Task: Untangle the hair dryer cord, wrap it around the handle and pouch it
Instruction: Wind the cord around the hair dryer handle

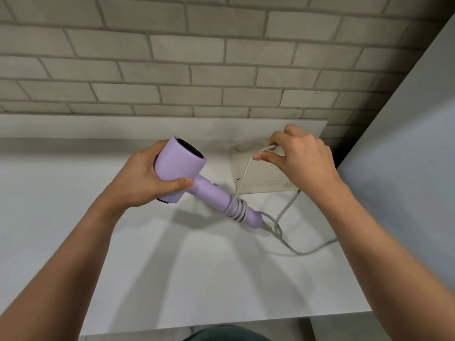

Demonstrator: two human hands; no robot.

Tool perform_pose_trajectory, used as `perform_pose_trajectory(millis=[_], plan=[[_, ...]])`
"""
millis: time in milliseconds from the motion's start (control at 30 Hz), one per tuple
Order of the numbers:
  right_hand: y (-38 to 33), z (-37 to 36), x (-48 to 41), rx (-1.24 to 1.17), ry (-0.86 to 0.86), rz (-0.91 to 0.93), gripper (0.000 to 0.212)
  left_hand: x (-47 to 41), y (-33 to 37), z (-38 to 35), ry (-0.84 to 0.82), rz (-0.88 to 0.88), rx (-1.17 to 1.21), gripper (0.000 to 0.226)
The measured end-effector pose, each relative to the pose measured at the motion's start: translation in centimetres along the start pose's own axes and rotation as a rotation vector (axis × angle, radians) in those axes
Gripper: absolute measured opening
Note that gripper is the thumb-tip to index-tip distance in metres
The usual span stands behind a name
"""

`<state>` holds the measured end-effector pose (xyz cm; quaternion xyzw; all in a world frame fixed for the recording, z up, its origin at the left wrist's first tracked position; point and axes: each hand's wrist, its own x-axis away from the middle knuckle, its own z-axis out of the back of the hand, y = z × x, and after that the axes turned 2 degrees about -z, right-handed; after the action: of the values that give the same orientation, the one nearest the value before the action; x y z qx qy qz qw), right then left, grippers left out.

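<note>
Hair dryer point(181, 166) is held above the table point(172, 267), handle point(221, 201) pointing down-right. Cord point(243, 178) already makes a few turns near the handle's end; wrap step looks mid-way. Left hand point(145, 179) grips the dryer barrel. Right hand point(300, 156) pinches the cord, taut up from the coils. Loose cord trails on the table past the handle tip, one loop in it. Pouch point(258, 178) lies flat just behind. Next: carry the cord round the handle, keep tension, clear that loop.
</note>
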<state>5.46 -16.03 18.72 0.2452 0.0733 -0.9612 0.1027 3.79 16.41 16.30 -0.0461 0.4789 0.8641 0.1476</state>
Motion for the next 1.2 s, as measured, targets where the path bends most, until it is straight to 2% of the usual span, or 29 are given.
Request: perform_pose_trajectory(millis=[200,333,433,500,567,600,633,667,767,900,1100,1200], plan=[[2.5,-1.3,-0.8,0.156,0.227,0.199,0.067,0.3,-0.1,1.6,-0.026,-0.018,0.1,0.061],[3.8,-3.3,-0.3,0.085,0.268,0.258,0.061,0.3,-0.5,1.7,-0.029,0.005,0.288,0.046],[3.0,-5.2,0.5,-0.056,0.167,0.218,0.058,0.1,-0.9,0.3,0.01,0.041,0.451,0.061],[2.8,-7.2,1.1,-0.159,0.023,0.24,0.053,-0.3,-0.9,-1.0,0.047,0.083,0.558,0.076],[2.0,-8.7,2.0,-0.262,-0.223,0.239,0.042,-0.6,-0.7,-2.2,0.093,0.125,0.653,0.094],[1.2,-8.9,2.7,-0.32,-0.37,0.173,0.042,-0.9,-0.6,-2.8,0.127,0.142,0.677,0.096],[0.3,-8.7,3.6,-0.269,-0.488,0.122,0.043,-1.2,-0.5,-3.2,0.165,0.16,0.692,0.094],[-0.3,-8.7,4.5,-0.278,-0.537,0.089,0.044,-1.5,-0.5,-3.6,0.209,0.182,0.698,0.088],[-2.8,-6.1,6.3,-0.424,-0.605,0.095,0.042,-2.5,-1.0,-4.1,0.359,0.276,0.657,0.073],[-3.3,-2.4,6.6,-0.451,-0.791,0.071,0.031,-2.8,-2.6,-4.6,0.461,0.352,0.542,0.065],[-2.3,4.4,4.6,-0.429,-0.823,0.151,0.024,-3.0,-3.1,-5.2,0.489,0.31,0.432,0.067],[-2.5,6.2,3.8,-0.391,-0.673,0.22,0.025,-3.2,-3.4,-4.6,0.481,0.284,0.382,0.065]])
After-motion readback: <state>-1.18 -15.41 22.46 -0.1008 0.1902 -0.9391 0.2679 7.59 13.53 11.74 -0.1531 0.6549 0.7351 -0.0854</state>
